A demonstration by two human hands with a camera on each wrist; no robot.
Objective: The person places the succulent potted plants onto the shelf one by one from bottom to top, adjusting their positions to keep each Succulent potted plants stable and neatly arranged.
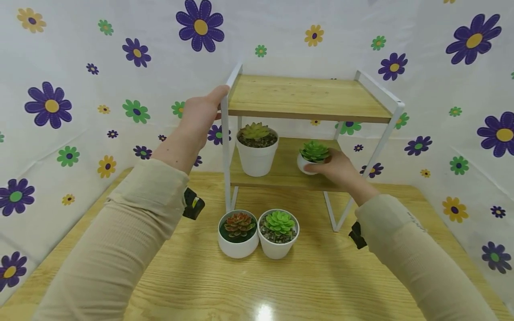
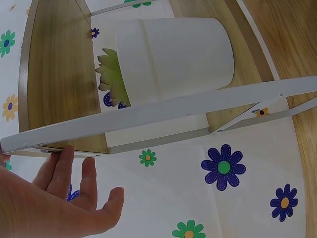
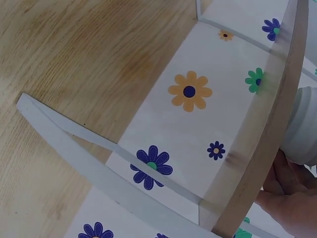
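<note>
My left hand (image 1: 198,117) holds the upper left corner of a two-tier shelf (image 1: 305,96) with wooden boards and a white frame; the left wrist view shows some fingertips against the frame. On the lower board, my right hand (image 1: 340,168) grips a small white pot (image 1: 304,165) with a green succulent (image 1: 314,150), at the right part of that board. The right wrist view catches only the side of this pot (image 3: 304,124). Left of it, a larger white pot (image 1: 257,158) with a yellow-green succulent (image 1: 255,131) stands on the same board.
Before the shelf, on the wooden table (image 1: 225,290), a low white bowl (image 1: 238,248) with a reddish succulent stands beside a white pot (image 1: 278,249) with a bright green one. A flower-printed cloth (image 1: 160,26) hangs behind and at both sides.
</note>
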